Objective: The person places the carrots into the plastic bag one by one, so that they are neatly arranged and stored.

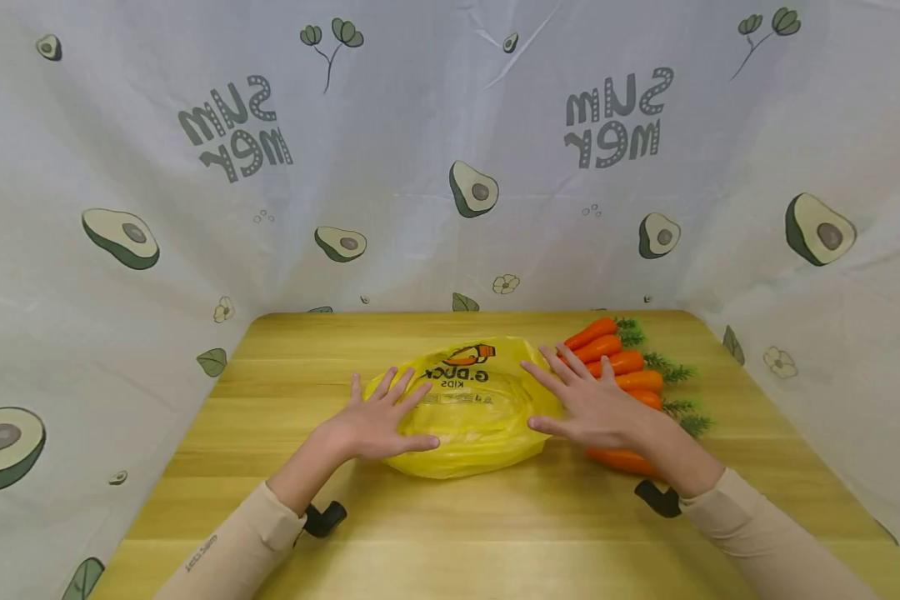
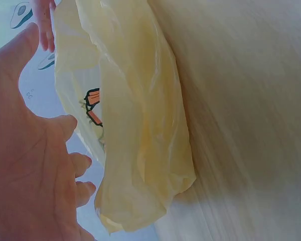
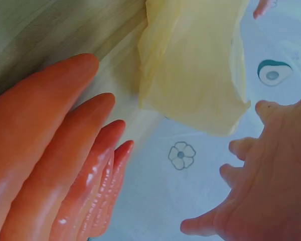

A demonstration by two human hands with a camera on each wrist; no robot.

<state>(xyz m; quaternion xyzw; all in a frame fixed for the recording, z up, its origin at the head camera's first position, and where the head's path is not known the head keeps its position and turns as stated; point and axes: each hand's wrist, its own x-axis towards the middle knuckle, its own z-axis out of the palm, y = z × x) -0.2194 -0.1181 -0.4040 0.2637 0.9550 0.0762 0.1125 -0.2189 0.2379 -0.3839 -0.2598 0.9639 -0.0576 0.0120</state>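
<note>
A yellow plastic bag point(image 1: 465, 417) with a duck print and mirrored lettering lies on the wooden table, its upper side puffed up. My left hand point(image 1: 378, 421), fingers spread, is over the bag's left side. At the opposite side my right hand point(image 1: 588, 408) also spreads its fingers, between the bag and a row of orange carrots point(image 1: 622, 361) with green tops. In the left wrist view the bag point(image 2: 140, 115) stands beside the spread left fingers. The right wrist view shows the carrots point(image 3: 35, 120) close by, below the right hand point(image 3: 276, 186), which holds nothing.
The wooden table point(image 1: 270, 400) ends at a hanging white cloth point(image 1: 405, 133) printed with avocados, which also runs along both sides. Dark straps with black camera mounts point(image 1: 324, 518) sit at the wrists. Several carrots lie side by side along the table's right part.
</note>
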